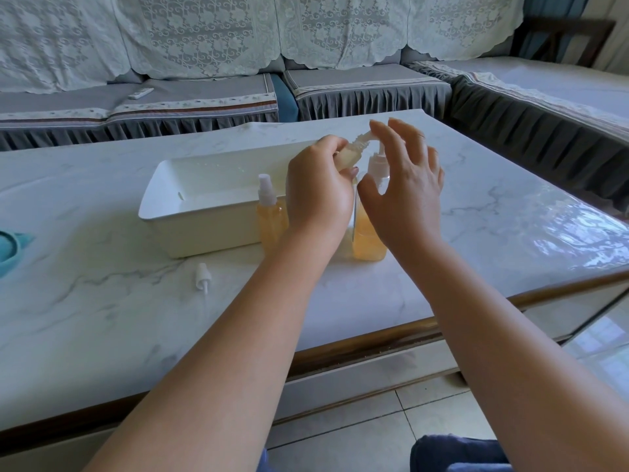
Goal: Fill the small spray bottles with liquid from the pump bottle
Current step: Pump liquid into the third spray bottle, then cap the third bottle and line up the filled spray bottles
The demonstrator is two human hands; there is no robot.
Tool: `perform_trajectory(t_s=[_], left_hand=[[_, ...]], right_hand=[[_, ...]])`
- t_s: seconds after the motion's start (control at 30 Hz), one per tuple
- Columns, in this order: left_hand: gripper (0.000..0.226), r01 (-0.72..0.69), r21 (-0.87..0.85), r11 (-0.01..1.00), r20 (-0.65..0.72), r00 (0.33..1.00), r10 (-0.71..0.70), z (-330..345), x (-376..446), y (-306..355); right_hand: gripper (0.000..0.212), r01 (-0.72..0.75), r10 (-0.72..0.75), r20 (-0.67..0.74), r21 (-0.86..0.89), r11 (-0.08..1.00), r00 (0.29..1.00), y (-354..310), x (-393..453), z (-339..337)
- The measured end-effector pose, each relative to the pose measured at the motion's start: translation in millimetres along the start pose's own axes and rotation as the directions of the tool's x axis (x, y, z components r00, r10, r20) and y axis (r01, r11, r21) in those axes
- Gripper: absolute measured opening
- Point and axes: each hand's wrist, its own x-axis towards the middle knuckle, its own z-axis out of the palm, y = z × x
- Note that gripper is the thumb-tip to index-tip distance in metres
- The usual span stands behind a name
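Behind everything, a long sofa [204, 93] under lace covers, with a white remote [140, 93] lying on its seat. In front, a pale marble-patterned surface [476, 206] with a brown edge trim. On the surface, a white rectangular tray [204, 229], with specks of liquid on its inner wall. At the far left edge, part of a teal object [10, 248], too cut off to identify. Just beside the tray's right end, the pump bottle [369, 236], upright, amber liquid in its lower part, white pump head mostly hidden behind the right hand [405, 195]. Right-hand grip released: fingers spread and straight, fingertips at the pump spout. Left hand [318, 192] grasping a small spray bottle [350, 155] without a cap, tilted with its threaded neck toward the spout, pale liquid inside. Standing upright against the tray's front wall, just left of the left wrist, a second small spray bottle [270, 212], capped in white and filled with amber liquid. Nearer the front edge of the surface, well apart from the bottles, a loose white spray cap [201, 277] lying on its side, dip tube pointing toward the viewer. At the bottom, blue fabric over the person's knees [456, 454].
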Motion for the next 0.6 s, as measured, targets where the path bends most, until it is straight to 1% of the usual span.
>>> perform_trajectory(t_s=[0.23,0.4,0.6], left_hand=[[0.025,0.005,-0.013,1.0,-0.007,1.0,-0.006,-1,-2,1],[0.026,0.035,-0.032,0.999,0.023,0.999,-0.034,-1,-2,2],[0.02,0.046,0.048,0.998,0.012,0.999,-0.047,-11,-7,4]], right_hand=[[0.062,-0.007,0.007,-0.011,-0.003,1.0,1.0,0,-1,0],[0.06,-0.022,0.022,0.004,-0.012,1.0,1.0,1,-1,3],[0.067,0.02,-0.021,0.035,0.025,0.999,0.999,-5,-3,-4]])
